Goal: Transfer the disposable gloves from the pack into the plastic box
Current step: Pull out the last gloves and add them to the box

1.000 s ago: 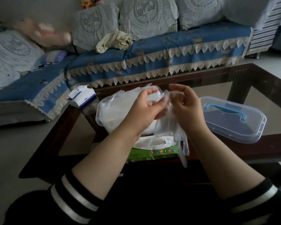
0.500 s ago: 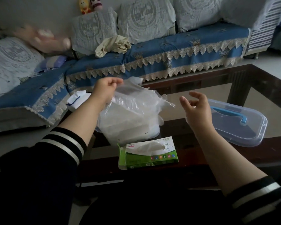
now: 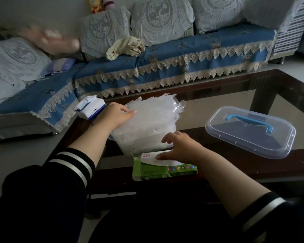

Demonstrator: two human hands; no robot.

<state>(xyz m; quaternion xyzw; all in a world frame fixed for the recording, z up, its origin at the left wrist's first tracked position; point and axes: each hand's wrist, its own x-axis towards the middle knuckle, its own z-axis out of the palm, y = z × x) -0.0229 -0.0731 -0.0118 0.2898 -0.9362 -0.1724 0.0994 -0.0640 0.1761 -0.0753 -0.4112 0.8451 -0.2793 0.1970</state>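
Head view: the left hand (image 3: 116, 114) presses flat-fingered on the gloves (image 3: 153, 111) heaped in the plastic box (image 3: 144, 137). Just in front of the box, the right hand (image 3: 178, 148) rests relaxed fingers on the green pack (image 3: 163, 170). The lid (image 3: 251, 130) lies right of the box.

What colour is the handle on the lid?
The handle on the clear lid is blue; the head view, the only one, shows it.

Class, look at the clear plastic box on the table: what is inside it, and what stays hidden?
The plastic box holds a heap of clear disposable gloves rising above its rim, with the left hand pressing on them. The box's bottom is covered by the heap.
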